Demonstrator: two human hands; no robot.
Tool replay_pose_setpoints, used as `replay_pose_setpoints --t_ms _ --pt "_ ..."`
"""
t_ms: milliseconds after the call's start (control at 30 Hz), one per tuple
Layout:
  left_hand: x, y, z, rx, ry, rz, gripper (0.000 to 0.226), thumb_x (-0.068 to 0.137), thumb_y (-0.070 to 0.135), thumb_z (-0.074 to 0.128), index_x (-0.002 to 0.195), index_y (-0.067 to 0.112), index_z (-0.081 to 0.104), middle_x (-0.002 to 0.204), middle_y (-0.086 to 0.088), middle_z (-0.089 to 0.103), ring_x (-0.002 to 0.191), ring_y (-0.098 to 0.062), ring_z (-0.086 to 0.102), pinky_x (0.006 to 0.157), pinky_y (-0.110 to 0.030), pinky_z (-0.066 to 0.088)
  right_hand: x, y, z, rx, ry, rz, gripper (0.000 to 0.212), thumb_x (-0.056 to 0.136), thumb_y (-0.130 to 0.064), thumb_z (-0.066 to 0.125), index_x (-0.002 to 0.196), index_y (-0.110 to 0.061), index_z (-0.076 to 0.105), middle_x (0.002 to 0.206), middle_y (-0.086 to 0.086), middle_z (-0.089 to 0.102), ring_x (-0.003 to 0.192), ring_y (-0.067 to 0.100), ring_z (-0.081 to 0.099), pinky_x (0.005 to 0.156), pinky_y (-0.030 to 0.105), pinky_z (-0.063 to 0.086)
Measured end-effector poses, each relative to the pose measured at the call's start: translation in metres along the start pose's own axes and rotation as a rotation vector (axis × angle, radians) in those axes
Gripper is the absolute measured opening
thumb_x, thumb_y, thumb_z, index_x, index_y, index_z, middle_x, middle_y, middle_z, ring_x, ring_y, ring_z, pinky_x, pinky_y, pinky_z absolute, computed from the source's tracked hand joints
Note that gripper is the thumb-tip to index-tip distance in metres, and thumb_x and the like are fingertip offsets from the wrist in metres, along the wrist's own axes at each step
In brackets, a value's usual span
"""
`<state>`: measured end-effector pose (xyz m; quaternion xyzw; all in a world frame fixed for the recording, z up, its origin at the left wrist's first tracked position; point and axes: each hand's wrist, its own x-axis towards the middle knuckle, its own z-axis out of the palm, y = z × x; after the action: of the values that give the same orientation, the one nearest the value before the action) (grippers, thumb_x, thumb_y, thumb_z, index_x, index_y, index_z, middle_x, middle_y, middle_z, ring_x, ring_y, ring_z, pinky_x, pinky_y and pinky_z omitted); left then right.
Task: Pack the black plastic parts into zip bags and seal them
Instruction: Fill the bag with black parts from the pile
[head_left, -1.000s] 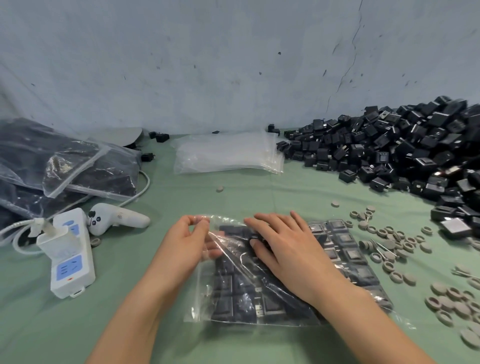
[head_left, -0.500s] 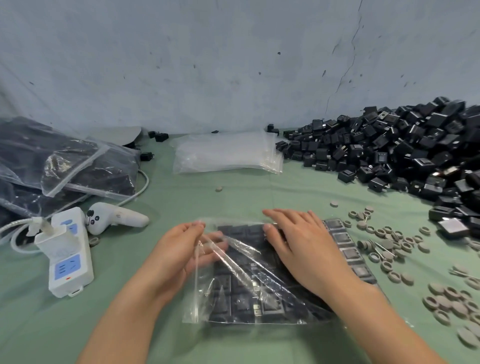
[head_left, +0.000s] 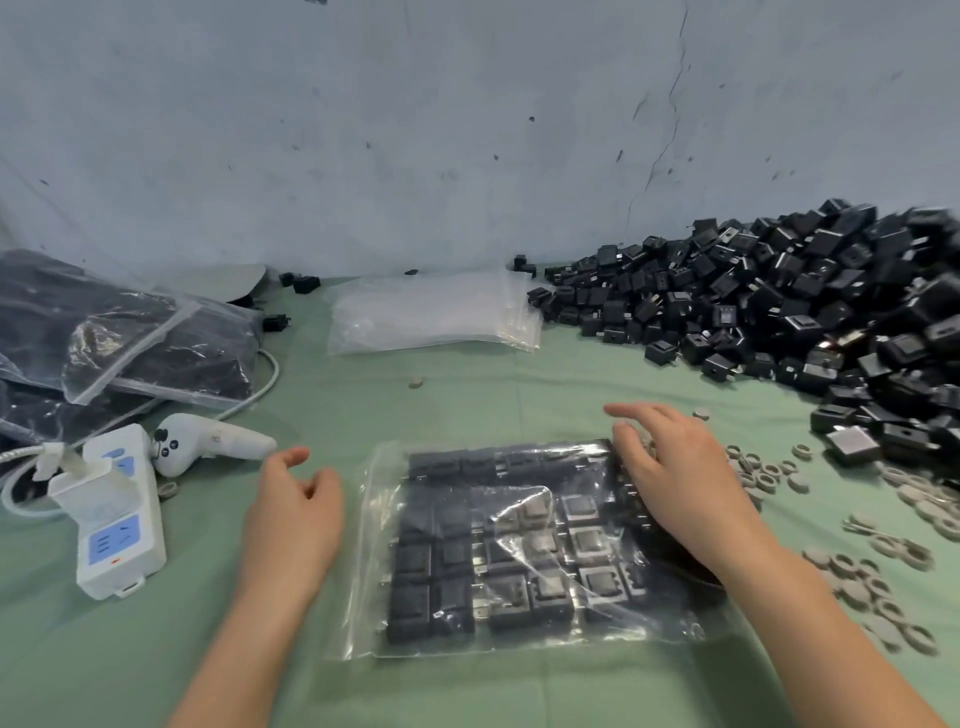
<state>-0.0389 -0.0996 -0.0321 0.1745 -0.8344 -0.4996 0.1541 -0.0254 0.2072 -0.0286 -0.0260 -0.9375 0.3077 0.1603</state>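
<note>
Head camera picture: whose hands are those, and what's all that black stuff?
The camera sits on a person's head and looks down, so you see that person's own arms. The left hand holds nothing, fingers loosely curled beside a clear zip bag packed with rows of black plastic parts. The right hand rests on the bag's right side. Far right is a big pile of loose parts; behind the bag, a stack of empty bags; left, filled bags, a white power strip and a white controller. Small grey rings lie on the right.
</note>
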Motion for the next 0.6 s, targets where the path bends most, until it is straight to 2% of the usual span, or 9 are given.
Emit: replay_pose_setpoints --t_ms 67,133,167,200,233,300,433,533,600 --pt "-0.013 0.013 -0.002 0.027 0.119 0.147 0.029 0.097 0.019 0.048 0.126 0.022 0.047 0.077 0.004 0.061 0.067 -0.015 0.06 0.062 -0.039 0.046 -0.003 0.006 -0.007 0.194 0.081 0.115 0.037 0.104 -0.033 0.042 0.14 -0.032 0.052 0.141 -0.009 0.055 0.125 0.014 0.053 0.101 0.035 0.048" --pt "-0.034 0.038 0.006 -0.034 0.109 0.317 0.021 0.099 0.021 0.047 0.119 0.028 0.049 0.074 0.009 0.06 0.061 -0.005 0.057 0.053 -0.032 0.041 -0.006 0.008 -0.017 0.451 0.196 0.287 0.039 0.104 -0.033 0.043 0.143 -0.034 0.049 0.136 -0.01 0.058 0.105 0.026 0.066 0.071 0.027 0.055" --pt "-0.045 0.053 0.016 -0.062 0.056 0.394 0.02 0.1 0.023 0.047 0.116 0.033 0.048 0.078 0.012 0.061 0.064 -0.002 0.058 0.05 -0.027 0.042 -0.005 0.009 -0.023 0.561 0.263 0.377 0.039 0.104 -0.031 0.042 0.143 -0.033 0.049 0.127 -0.008 0.064 0.092 0.028 0.068 0.066 0.032 0.057" --pt "-0.053 0.066 0.029 -0.074 -0.02 0.464 0.02 0.1 0.024 0.048 0.116 0.036 0.047 0.082 0.015 0.061 0.069 0.0 0.059 0.051 -0.024 0.046 -0.001 0.012 -0.028 0.659 0.331 0.465 0.039 0.104 -0.028 0.042 0.142 -0.032 0.05 0.117 -0.004 0.067 0.064 0.002 0.04 0.074 0.042 0.059" --pt "-0.06 0.08 0.045 -0.062 -0.106 0.531 0.021 0.1 0.025 0.049 0.117 0.036 0.046 0.084 0.014 0.061 0.075 0.003 0.059 0.059 -0.016 0.048 0.005 0.016 -0.035 0.745 0.395 0.556 0.039 0.104 -0.024 0.042 0.141 -0.029 0.052 0.113 -0.003 0.066 0.106 0.014 0.04 0.087 0.048 0.055" --pt "-0.07 0.108 0.083 0.013 -0.272 0.663 0.026 0.1 0.025 0.051 0.124 0.031 0.045 0.092 0.014 0.058 0.088 0.008 0.056 0.07 -0.005 0.044 0.013 0.026 -0.046 0.91 0.481 0.7 0.04 0.101 -0.017 0.042 0.138 -0.023 0.055 0.118 0.006 0.064 0.101 0.025 0.061 0.098 0.043 0.047" --pt "-0.082 0.157 0.172 0.195 -0.526 0.828 0.043 0.1 0.032 0.049 0.14 0.025 0.036 0.126 0.006 0.049 0.115 -0.006 0.048 0.092 -0.026 0.044 0.018 0.049 -0.063 1.189 0.695 0.929 0.035 0.095 -0.016 0.042 0.124 -0.001 0.056 0.129 0.021 0.058 0.12 0.037 0.055 0.107 0.045 0.044" --pt "-0.09 0.181 0.234 0.333 -0.706 0.873 0.059 0.098 0.041 0.052 0.148 0.024 0.027 0.145 -0.003 0.036 0.133 -0.018 0.037 0.107 -0.039 0.038 0.022 0.068 -0.077 1.218 0.899 1.025 0.021 0.096 -0.019 0.043 0.109 -0.016 0.059 0.102 0.005 0.063 0.078 0.019 0.053 0.076 0.024 0.045" --pt "-0.1 0.192 0.27 0.375 -0.867 0.884 0.071 0.095 0.047 0.056 0.152 0.025 0.02 0.152 -0.005 0.026 0.14 -0.023 0.028 0.113 -0.046 0.034 0.025 0.081 -0.087 1.207 1.042 1.035 0.023 0.097 -0.015 0.042 0.112 -0.015 0.06 0.086 0.003 0.059 0.069 0.018 0.048 0.053 0.014 0.036"
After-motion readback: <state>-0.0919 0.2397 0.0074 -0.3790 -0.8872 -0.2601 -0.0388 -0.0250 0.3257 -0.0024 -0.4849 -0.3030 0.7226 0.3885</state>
